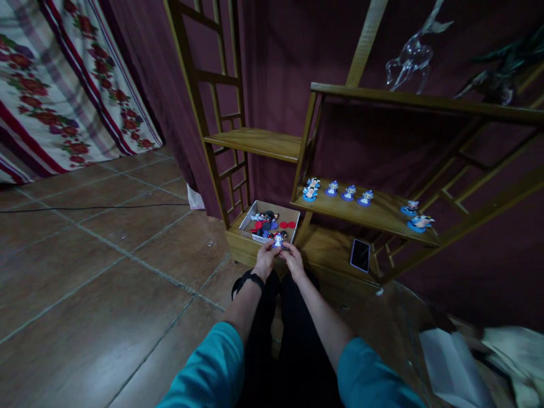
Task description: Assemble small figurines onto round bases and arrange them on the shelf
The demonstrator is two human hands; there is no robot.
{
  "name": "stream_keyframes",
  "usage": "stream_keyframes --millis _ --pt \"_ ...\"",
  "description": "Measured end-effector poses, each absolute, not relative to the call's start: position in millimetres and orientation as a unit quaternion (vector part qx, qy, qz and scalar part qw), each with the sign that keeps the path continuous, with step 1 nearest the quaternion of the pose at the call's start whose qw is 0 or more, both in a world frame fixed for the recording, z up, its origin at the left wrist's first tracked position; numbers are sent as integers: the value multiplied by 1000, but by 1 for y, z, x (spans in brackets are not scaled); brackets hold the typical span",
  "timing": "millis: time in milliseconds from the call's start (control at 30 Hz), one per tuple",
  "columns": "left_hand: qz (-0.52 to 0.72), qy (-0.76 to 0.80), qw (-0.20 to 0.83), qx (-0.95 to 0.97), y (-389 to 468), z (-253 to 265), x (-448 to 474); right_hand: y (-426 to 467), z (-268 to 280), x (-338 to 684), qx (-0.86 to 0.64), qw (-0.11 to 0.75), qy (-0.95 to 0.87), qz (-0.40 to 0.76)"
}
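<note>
Between the fingers of my left hand and my right hand is a small white and purple figurine. Both hands grip it low down, in front of the near edge of an open box. Inside the box lie several other figurines and loose red discs, with dark and purple discs among them. On the shelf to the right stand several similar purple-based figurines. Blue-based figurines stand at its left end, and more blue-based figurines at its right end.
A phone lies on the lowest board. The wooden shelf unit stands before a dark red curtain. A clear glass animal and a dark sculpture are on the top shelf. A black cable crosses the tiled floor.
</note>
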State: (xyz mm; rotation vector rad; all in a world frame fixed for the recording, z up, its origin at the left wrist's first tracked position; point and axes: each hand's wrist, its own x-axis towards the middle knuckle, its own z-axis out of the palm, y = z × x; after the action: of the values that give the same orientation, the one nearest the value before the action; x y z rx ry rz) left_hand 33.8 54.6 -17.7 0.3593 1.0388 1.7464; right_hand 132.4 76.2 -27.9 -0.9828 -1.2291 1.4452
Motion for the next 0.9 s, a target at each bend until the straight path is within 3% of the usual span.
stream_keyframes --millis 900 --pt "708 421 539 176 37 4 42 62 0 147 -421 492 -531 547"
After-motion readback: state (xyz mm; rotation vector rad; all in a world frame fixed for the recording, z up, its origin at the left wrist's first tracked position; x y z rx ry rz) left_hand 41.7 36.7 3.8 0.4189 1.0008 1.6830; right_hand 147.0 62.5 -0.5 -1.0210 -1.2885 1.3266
